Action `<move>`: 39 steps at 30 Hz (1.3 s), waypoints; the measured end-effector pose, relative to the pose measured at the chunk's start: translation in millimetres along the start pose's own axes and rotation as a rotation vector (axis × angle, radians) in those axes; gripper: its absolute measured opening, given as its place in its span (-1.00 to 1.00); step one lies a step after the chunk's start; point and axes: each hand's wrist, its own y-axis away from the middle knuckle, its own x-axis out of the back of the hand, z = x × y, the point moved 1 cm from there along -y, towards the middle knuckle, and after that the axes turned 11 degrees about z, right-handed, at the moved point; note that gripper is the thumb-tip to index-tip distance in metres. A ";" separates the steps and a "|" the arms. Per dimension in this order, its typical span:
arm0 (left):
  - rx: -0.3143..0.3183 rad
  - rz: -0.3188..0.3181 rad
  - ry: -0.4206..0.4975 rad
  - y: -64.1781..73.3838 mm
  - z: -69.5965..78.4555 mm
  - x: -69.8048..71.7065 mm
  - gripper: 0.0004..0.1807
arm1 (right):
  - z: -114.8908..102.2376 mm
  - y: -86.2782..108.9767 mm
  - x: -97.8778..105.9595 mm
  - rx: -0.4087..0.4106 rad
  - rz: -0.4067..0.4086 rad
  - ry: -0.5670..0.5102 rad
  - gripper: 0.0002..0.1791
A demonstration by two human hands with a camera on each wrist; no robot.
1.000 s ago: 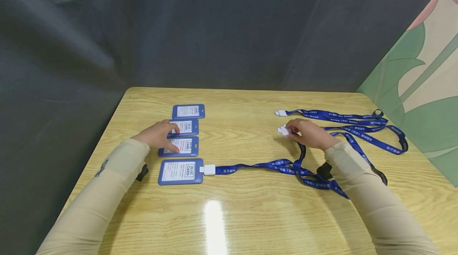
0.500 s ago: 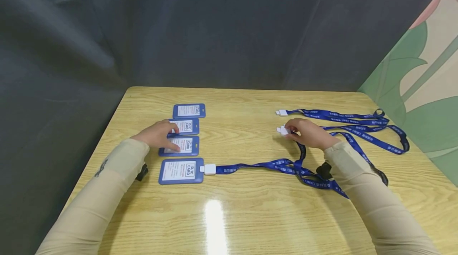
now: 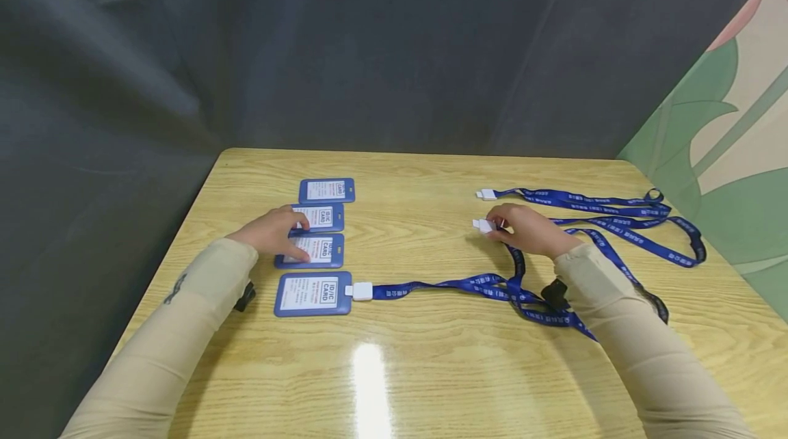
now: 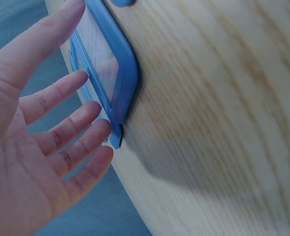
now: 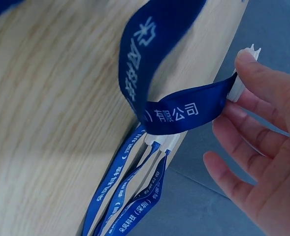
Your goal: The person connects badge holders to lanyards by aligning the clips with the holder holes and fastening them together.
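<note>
My left hand (image 3: pixel 271 232) reaches over two blue ID card holders on the left of the table. Its thumb touches the nearer holder (image 3: pixel 332 251) and its fingers the farther holder (image 3: pixel 326 216); in the left wrist view the fingers (image 4: pixel 71 123) are spread and relaxed. With thumb and fingertips, my right hand (image 3: pixel 531 228) pinches the white clip (image 3: pixel 486 225) of a blue lanyard, raised over the table. The lanyard strap (image 5: pixel 184 112) with white lettering loops down from that clip in the right wrist view.
A fourth-row holder (image 3: pixel 314 294) at the front is joined to a lanyard by a white clip (image 3: pixel 362 290). Another holder (image 3: pixel 326 190) lies at the back. Farther right, a lanyard (image 3: pixel 591 201) ends in a white clip (image 3: pixel 486 194); another lanyard (image 3: pixel 652 242) passes behind my right hand.
My right hand has shifted slightly left with the pinched clip. The left hand stays on the two holders.
</note>
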 end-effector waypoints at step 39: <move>0.020 -0.005 -0.001 -0.6 1.1 -1.6 -0.37 | -9.0 -8.5 -6.9 0.016 -0.002 -0.012 -0.73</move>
